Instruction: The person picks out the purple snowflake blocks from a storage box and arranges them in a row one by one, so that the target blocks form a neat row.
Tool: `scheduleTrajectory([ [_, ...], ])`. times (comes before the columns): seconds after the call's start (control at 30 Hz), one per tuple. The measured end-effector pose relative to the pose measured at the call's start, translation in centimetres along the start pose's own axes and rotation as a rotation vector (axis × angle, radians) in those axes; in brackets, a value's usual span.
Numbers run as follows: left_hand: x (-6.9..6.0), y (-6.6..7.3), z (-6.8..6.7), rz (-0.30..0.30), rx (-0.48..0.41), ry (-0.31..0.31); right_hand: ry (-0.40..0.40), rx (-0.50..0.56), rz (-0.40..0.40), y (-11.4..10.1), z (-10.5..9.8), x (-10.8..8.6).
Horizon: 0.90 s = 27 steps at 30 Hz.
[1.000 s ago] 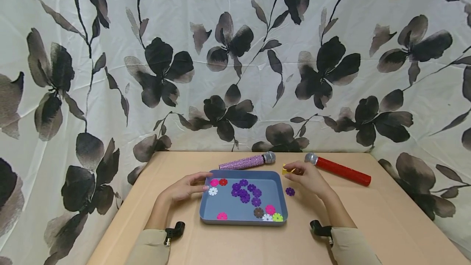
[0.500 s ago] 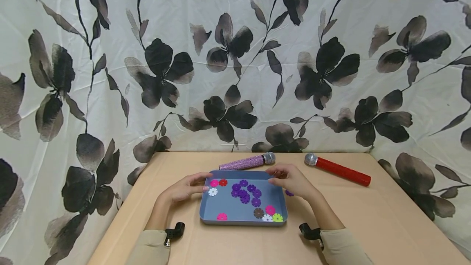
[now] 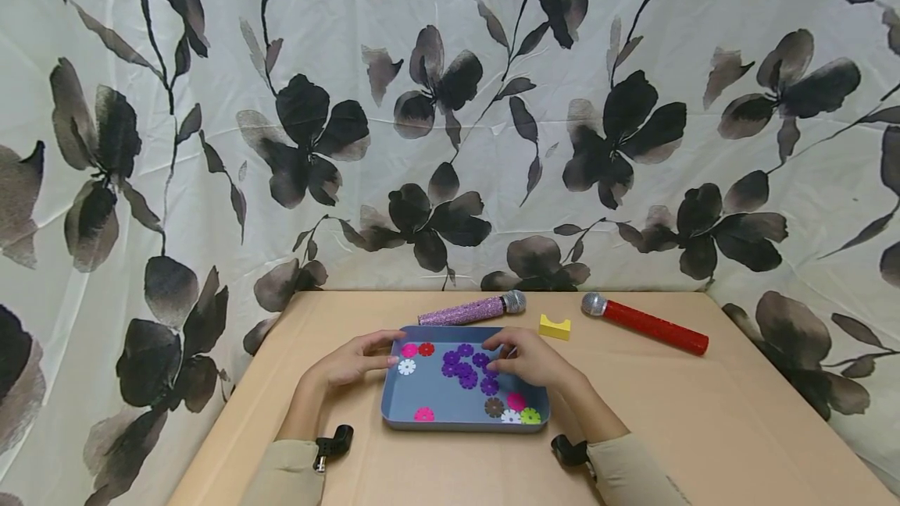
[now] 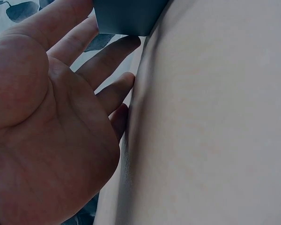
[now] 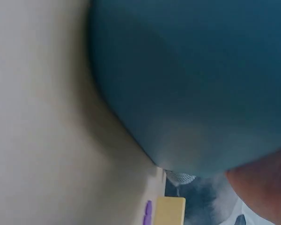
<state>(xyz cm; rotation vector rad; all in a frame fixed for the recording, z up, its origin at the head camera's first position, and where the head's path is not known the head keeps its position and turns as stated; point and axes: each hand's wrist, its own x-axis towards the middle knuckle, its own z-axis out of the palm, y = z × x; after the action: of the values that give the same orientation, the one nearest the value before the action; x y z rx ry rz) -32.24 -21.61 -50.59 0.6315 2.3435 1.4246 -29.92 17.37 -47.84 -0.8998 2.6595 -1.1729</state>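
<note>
A blue-grey tray (image 3: 436, 404) holds several purple flower-shaped pieces (image 3: 460, 370) in its middle. My left hand (image 3: 344, 361) touches the tray's left rim with thumb and forefinger; in the left wrist view its other fingers (image 4: 107, 61) extend loosely beside the tray's underside. Over the tray's right part hovers my right hand (image 3: 530, 361), thumb and forefinger apart beside the purple pieces. Nothing shows between them, and contact with a piece cannot be made out. In the right wrist view, the tray's side (image 5: 187, 84) hides most of that hand.
Pink (image 3: 424, 413), red (image 3: 426, 347), white (image 3: 406, 366), brown (image 3: 494, 407) and lime (image 3: 530, 415) flower pieces lie around the tray. Behind are a purple glitter microphone (image 3: 467, 309), a notched yellow block (image 3: 555, 328) and a red microphone (image 3: 650, 324). One purple piece (image 5: 147, 213) lies outside the tray.
My right hand has moved left, from beside the yellow block to over the tray's purple pieces. That block stands uncovered now. My left hand stays at the rim.
</note>
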Motion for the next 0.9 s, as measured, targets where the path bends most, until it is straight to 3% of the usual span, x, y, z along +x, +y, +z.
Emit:
scheduleTrajectory([
  [0.17, 0.1, 0.1, 0.1, 0.004, 0.005, -0.003, 0.003, -0.067, -0.02, 0.3, 0.6, 0.2],
  [0.53, -0.1, 0.3, 0.2, -0.004, -0.01, 0.0, -0.012, -0.151, 0.074, 0.0, 1.6, 0.3],
  [0.9, -0.1, 0.2, 0.1, -0.001, -0.011, 0.0, 0.007, -0.236, 0.086, -0.3, 2.1, 0.3],
])
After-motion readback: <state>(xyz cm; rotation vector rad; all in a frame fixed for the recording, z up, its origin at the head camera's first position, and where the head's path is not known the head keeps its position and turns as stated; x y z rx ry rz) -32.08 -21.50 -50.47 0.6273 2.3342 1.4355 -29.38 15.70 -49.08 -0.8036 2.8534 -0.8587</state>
